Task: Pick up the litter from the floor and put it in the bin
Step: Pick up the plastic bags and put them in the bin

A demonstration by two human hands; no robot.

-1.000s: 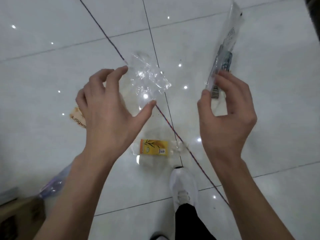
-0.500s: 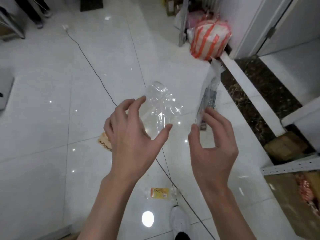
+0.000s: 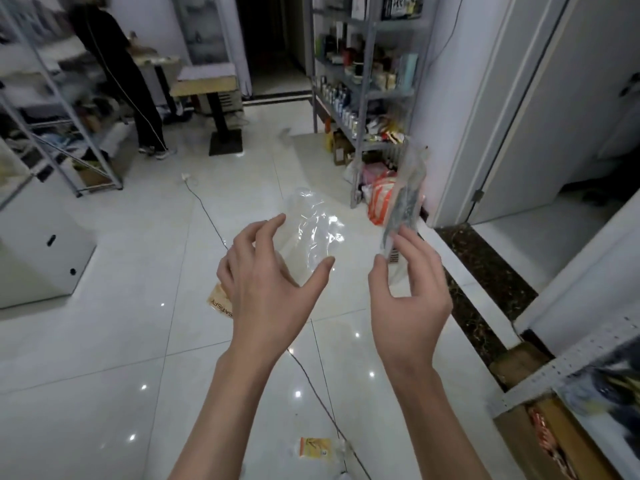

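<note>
Litter in both hands, frame centre: crumpled clear plastic gripped by spread left hand; long wrapper pinched upright by right hand fingertips.

Floor tiles glossy, reflective; clear plastic bag crinkled, shiny; shelving rack grey metal; box matt cardboard.

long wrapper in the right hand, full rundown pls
The long wrapper is a narrow, clear plastic sleeve, crinkled and glossy, with dark printed contents blurred inside and a barcode patch near its lower end. It stands roughly upright, tilted slightly, top flaring open above the floor. The right hand pinches its lower end between thumb and fingertips; nothing else touches it. It hangs in the air beside the crumpled clear bag held by the left hand, apart from it.
</note>
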